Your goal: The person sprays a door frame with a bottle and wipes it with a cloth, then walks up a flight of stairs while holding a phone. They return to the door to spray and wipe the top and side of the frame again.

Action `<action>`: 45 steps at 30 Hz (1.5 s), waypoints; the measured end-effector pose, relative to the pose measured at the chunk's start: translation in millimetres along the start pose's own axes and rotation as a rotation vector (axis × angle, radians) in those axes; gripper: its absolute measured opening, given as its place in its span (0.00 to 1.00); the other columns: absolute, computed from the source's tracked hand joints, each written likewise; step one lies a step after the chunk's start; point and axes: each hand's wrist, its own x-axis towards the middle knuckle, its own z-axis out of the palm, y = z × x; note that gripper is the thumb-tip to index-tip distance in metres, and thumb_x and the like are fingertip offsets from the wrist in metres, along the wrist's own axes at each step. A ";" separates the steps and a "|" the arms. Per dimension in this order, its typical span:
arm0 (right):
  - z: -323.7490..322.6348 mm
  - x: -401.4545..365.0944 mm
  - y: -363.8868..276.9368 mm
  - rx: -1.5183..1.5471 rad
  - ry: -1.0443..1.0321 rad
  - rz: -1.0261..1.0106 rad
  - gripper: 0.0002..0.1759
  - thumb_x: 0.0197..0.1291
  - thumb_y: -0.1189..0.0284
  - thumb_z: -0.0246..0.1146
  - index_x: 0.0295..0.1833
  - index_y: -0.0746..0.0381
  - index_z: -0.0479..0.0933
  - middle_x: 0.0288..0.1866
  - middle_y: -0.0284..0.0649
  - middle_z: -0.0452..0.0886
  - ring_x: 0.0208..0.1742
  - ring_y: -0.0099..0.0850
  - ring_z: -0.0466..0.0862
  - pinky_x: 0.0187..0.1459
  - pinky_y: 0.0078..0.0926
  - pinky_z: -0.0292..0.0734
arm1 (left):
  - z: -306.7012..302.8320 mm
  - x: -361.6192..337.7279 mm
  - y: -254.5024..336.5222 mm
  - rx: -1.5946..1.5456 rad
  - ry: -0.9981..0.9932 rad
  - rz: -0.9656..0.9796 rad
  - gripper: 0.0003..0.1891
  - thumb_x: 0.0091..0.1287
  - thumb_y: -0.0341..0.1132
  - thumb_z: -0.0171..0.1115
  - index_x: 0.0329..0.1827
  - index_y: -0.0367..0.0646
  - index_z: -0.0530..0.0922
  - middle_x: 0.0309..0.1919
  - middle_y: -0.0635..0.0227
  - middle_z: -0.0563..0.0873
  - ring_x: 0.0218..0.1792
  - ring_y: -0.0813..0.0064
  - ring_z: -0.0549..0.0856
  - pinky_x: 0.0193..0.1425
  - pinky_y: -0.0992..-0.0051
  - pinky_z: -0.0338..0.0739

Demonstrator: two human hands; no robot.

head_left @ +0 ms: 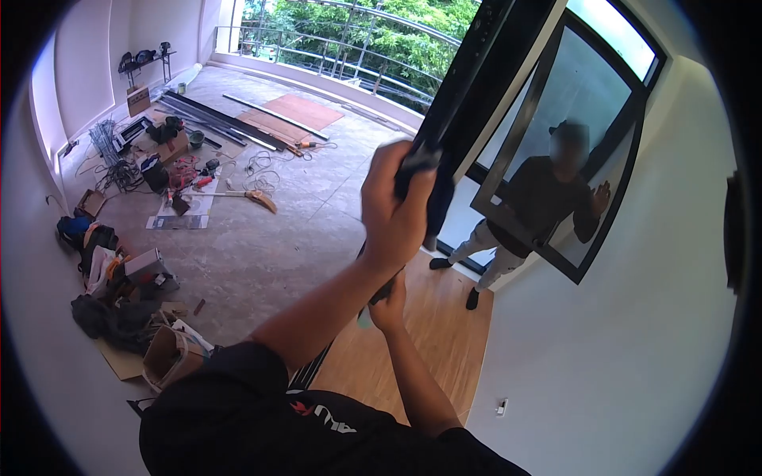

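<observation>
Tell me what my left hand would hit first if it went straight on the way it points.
Your left hand points up along the dark bar it grips, so probably that bar itself; depth beyond is unclear.

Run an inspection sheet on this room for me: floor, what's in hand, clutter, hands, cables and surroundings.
Surface: bare concrete floor; wooden strip by the doorway.
Job's things: black frame bar, tilted; glazed door panel with another person behind it.
Clutter: boxes and bags along the left wall; long profiles; boards.
Hands: left hand grips the bar high up; right hand seems closed on it lower down.
Cables: loose cable on the floor.
Surroundings: white wall, balcony railing, trees beyond.
</observation>
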 end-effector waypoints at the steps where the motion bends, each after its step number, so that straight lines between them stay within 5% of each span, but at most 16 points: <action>1: 0.3 -0.9 2.9 0.024 -0.002 0.017 0.33 0.54 0.70 0.80 0.59 0.62 0.68 0.50 0.37 0.74 0.49 0.30 0.79 0.53 0.29 0.78 | -11.0 -19.8 -13.1 0.095 0.029 0.080 0.10 0.70 0.26 0.67 0.52 0.33 0.81 0.39 0.68 0.85 0.41 0.82 0.84 0.48 0.79 0.79; 4: 2.5 0.0 4.0 0.077 -0.009 0.064 0.33 0.54 0.71 0.80 0.60 0.62 0.68 0.51 0.37 0.74 0.50 0.30 0.78 0.53 0.30 0.78 | -30.1 -40.0 -18.0 0.105 -0.026 -0.030 0.10 0.69 0.24 0.68 0.51 0.33 0.81 0.39 0.68 0.85 0.41 0.81 0.84 0.51 0.79 0.79; 7: 3.0 -6.4 -3.9 0.085 -0.035 0.107 0.34 0.53 0.70 0.82 0.60 0.62 0.68 0.52 0.38 0.74 0.51 0.30 0.79 0.53 0.30 0.78 | -14.9 2.8 10.6 -0.085 -0.029 -0.185 0.10 0.66 0.28 0.72 0.47 0.35 0.83 0.40 0.68 0.86 0.37 0.81 0.84 0.44 0.79 0.77; 10: 6.2 -11.2 12.8 0.070 -0.032 0.102 0.35 0.53 0.69 0.83 0.60 0.63 0.68 0.51 0.39 0.76 0.50 0.31 0.79 0.51 0.31 0.78 | 0.1 41.2 25.2 -0.235 -0.090 -0.133 0.11 0.65 0.26 0.72 0.48 0.35 0.82 0.40 0.67 0.86 0.35 0.82 0.84 0.41 0.79 0.78; 15: -19.2 -19.2 6.7 -0.060 -0.072 0.098 0.34 0.55 0.66 0.82 0.59 0.64 0.71 0.48 0.42 0.81 0.45 0.36 0.84 0.48 0.33 0.80 | -52.6 -32.9 -13.6 0.168 -0.127 0.041 0.11 0.63 0.21 0.69 0.47 0.34 0.80 0.38 0.65 0.85 0.38 0.77 0.83 0.46 0.75 0.78; 19: -52.5 -36.1 -19.4 0.146 -0.052 0.193 0.29 0.61 0.61 0.78 0.59 0.66 0.75 0.48 0.44 0.83 0.44 0.34 0.85 0.47 0.32 0.81 | -125.9 -96.7 -30.0 0.260 -0.286 -0.287 0.09 0.65 0.21 0.67 0.47 0.34 0.79 0.37 0.67 0.83 0.40 0.78 0.82 0.47 0.74 0.78; 24: -57.6 -15.5 -144.6 -0.069 -0.294 0.334 0.28 0.64 0.63 0.75 0.62 0.67 0.74 0.48 0.43 0.84 0.44 0.29 0.85 0.49 0.31 0.81 | -161.0 -105.3 -15.2 0.291 -0.020 -0.473 0.08 0.70 0.24 0.65 0.50 0.35 0.79 0.40 0.72 0.83 0.43 0.84 0.80 0.49 0.79 0.77; 27: -45.7 -37.7 -145.3 0.224 -0.283 0.539 0.29 0.66 0.66 0.73 0.65 0.68 0.71 0.50 0.44 0.83 0.45 0.30 0.86 0.49 0.31 0.81 | -175.4 -103.1 -8.7 0.245 0.061 -0.504 0.08 0.73 0.25 0.64 0.52 0.36 0.79 0.42 0.71 0.84 0.45 0.85 0.81 0.52 0.80 0.78; 34: -42.8 -34.3 -165.2 0.350 -0.130 0.235 0.24 0.68 0.70 0.66 0.63 0.73 0.72 0.56 0.50 0.81 0.44 0.34 0.89 0.46 0.31 0.83 | -199.2 -114.0 -17.1 -0.454 0.410 -0.869 0.22 0.84 0.48 0.49 0.70 0.42 0.73 0.66 0.58 0.82 0.65 0.59 0.83 0.72 0.57 0.76; 36: -37.3 -15.8 -179.5 0.176 -0.100 0.077 0.20 0.66 0.69 0.67 0.56 0.73 0.77 0.47 0.48 0.83 0.37 0.33 0.88 0.39 0.28 0.83 | -192.1 -111.1 -6.1 -0.620 0.400 -0.941 0.25 0.85 0.51 0.46 0.73 0.42 0.72 0.68 0.57 0.80 0.67 0.57 0.81 0.74 0.55 0.74; 41: -47.8 16.7 -190.0 -0.234 -0.139 -0.251 0.14 0.63 0.70 0.69 0.45 0.71 0.81 0.36 0.48 0.83 0.30 0.36 0.87 0.32 0.28 0.80 | -181.9 -92.9 3.6 -0.689 0.267 -0.769 0.30 0.84 0.55 0.43 0.77 0.42 0.69 0.72 0.55 0.77 0.71 0.54 0.78 0.77 0.54 0.71; 45: -45.3 18.5 -194.9 -0.232 -0.068 -0.214 0.11 0.60 0.72 0.68 0.41 0.70 0.80 0.34 0.48 0.82 0.31 0.41 0.85 0.34 0.33 0.79 | -169.3 -76.3 14.9 -0.670 0.269 -0.674 0.33 0.84 0.59 0.42 0.78 0.41 0.67 0.73 0.55 0.76 0.73 0.55 0.77 0.79 0.54 0.69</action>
